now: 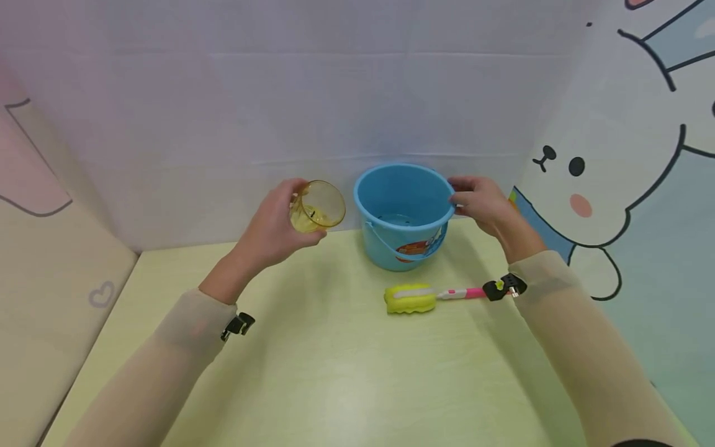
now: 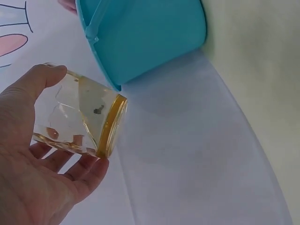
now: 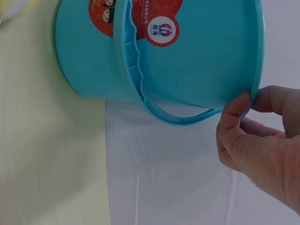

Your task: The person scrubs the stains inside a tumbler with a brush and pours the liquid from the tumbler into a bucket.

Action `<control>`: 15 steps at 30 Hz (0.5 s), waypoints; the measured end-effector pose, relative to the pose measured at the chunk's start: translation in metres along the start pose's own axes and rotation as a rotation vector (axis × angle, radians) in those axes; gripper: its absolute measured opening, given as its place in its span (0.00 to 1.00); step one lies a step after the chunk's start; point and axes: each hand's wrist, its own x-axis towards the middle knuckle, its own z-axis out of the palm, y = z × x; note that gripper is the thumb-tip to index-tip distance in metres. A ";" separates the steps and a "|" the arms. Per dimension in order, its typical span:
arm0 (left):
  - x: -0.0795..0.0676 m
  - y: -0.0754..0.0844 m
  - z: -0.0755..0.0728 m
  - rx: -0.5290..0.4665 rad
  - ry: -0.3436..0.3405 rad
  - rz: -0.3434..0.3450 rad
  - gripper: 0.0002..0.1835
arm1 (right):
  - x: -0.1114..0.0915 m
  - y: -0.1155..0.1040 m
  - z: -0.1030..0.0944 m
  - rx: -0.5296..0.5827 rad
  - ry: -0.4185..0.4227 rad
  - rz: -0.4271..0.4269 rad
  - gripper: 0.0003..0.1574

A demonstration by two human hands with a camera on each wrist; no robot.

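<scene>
Gripped between the thumb and fingers of the left hand (image 1: 274,233), an amber glass (image 1: 314,214) shows its open mouth to the head camera, just left of a blue bucket (image 1: 380,246). The right hand (image 1: 479,202) pinches the bucket's right rim. The bucket stands upright toward the far side of the table (image 1: 335,366); a yellow sponge brush (image 1: 410,303) with a pink and white handle lies on its near side, partly hidden by the right wrist.

From the left wrist, the glass is held off the table, thumb on one side, fingers on the other, near the bucket.

From the right wrist, thumb and fingers close over the bucket's rim; its carrying handle (image 3: 131,61) hangs against the wall, across a red sticker (image 3: 159,21).
</scene>
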 end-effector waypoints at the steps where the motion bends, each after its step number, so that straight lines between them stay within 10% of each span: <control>1: 0.003 0.000 0.000 0.009 0.001 0.004 0.48 | 0.000 0.000 0.000 0.001 0.001 0.002 0.38; 15: 0.049 0.010 -0.003 0.108 -0.025 0.050 0.47 | 0.001 -0.003 0.002 -0.008 0.003 0.012 0.38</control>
